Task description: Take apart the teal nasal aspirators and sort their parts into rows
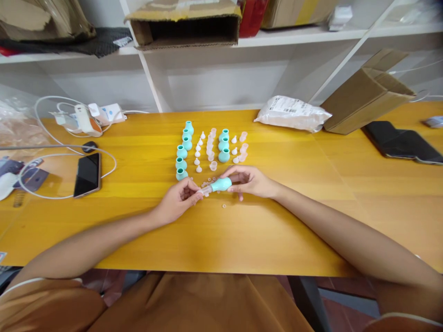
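Note:
Between my two hands, above the table, lies a bulb nasal aspirator, its teal bulb [222, 184] on the right and its clear tube [206, 189] on the left. My left hand [182, 198] pinches the tube end, and the fingers of my right hand [249, 181] grip the round end of the bulb. Just behind are small clear rings [208, 180], partly hidden by the hands; one loose ring [224, 206] lies nearer me. Farther back stand rows of teal bulbs [182, 151], small white tips [197, 154] and clear plastic cups [210, 146].
At the left are a phone [87, 175], a mouse [89, 146] and chargers with white cables [88, 121]. A white plastic package [293, 114], an open cardboard box [368, 94] and a black folded case [403, 142] lie at the right. White shelving [221, 78] stands behind the table.

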{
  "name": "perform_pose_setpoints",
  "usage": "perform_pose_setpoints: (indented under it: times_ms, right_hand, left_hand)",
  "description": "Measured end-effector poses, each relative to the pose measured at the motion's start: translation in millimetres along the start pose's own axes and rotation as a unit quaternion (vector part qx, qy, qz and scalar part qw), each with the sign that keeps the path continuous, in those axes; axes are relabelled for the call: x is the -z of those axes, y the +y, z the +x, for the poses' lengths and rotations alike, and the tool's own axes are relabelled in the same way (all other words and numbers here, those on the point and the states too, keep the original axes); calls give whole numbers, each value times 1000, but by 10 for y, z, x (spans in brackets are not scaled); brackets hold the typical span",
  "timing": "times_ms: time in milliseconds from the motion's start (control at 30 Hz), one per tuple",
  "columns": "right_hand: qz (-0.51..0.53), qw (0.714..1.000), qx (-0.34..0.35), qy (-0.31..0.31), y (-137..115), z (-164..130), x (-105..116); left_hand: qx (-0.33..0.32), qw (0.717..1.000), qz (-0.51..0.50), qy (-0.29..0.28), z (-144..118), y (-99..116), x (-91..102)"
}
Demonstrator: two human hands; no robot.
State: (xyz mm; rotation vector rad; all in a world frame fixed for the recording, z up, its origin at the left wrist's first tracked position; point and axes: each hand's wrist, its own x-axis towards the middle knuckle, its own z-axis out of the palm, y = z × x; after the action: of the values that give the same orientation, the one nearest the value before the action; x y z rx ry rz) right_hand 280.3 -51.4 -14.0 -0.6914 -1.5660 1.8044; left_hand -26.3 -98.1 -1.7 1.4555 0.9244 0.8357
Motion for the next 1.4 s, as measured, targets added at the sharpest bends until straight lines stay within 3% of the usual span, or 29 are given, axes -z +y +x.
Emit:
perform_pose_setpoints:
  times_ms: [267,1100,1400]
  right_hand:
    - [-19,998,-55,5,-22,-23,4]
    - [-47,998,-35,-5,-40,-47,4]
    - [-59,998,-30,19,-20,-52,16]
  left_hand:
    - [-8,1000,15,0,-11,-35,26]
    - [-13,997,75,-18,-22,-94,30]
    - [-37,995,92,-13,-20,-60,0]
